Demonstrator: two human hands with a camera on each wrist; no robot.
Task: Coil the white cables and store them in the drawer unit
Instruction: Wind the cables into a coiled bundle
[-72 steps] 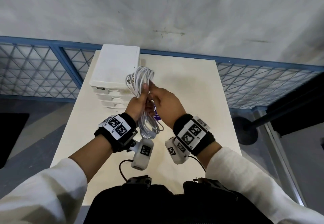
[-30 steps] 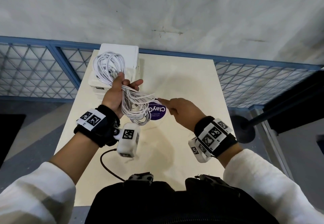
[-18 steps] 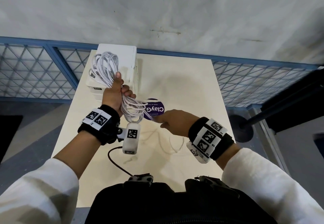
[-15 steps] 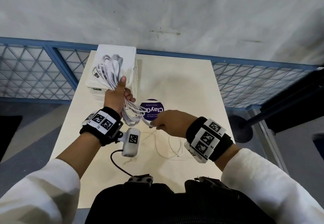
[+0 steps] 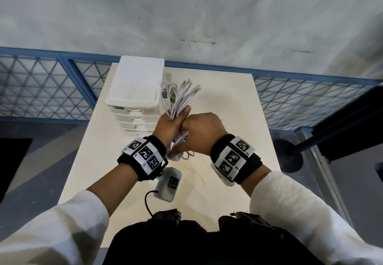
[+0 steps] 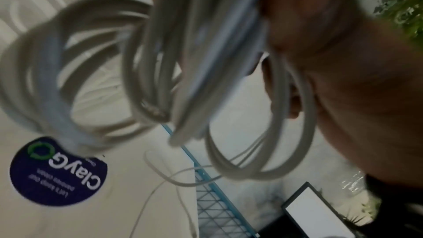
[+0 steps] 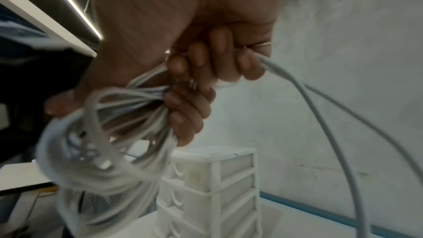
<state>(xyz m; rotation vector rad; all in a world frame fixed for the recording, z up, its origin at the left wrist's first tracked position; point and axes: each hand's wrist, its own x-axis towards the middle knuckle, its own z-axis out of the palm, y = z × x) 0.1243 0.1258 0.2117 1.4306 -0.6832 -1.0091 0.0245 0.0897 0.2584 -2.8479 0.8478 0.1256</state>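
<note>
Both hands are raised together above the cream rectangular bench (image 5: pixel 234 103), just right of the white plastic drawer unit (image 5: pixel 135 82) that stands at the bench's far-left corner. The left hand (image 5: pixel 169 124) is closed in a fist around the middle of a bundle of coiled white cables (image 5: pixel 181 96), thumb pressed across the strands. The bundle's long axis runs roughly upright and leans away from the person: the upper loops fan out above the fist toward the far wall, with metal USB plugs showing at their left edge beside the drawer unit's lid, while the lower loops hang below the fist toward the bench. The right hand (image 5: pixel 204 133) butts against the left hand, knuckle to thumb. In the right wrist view its fingers (image 7: pixel 207 57) are curled around a single white cable strand (image 7: pixel 320 118), which leaves the fist and arcs down and to the right in two long runs; the curled fingers of the left hand grip the bunched coil just below. The left wrist view, blurred, shows several coil loops hanging over the bench, thin loose strands trailing on the surface, and a round dark-purple sticker (image 6: pixel 58 173) printed in white partly behind the lowest loop. The drawer unit shows stacked drawers with curved handles, all closed as far as visible.
</note>
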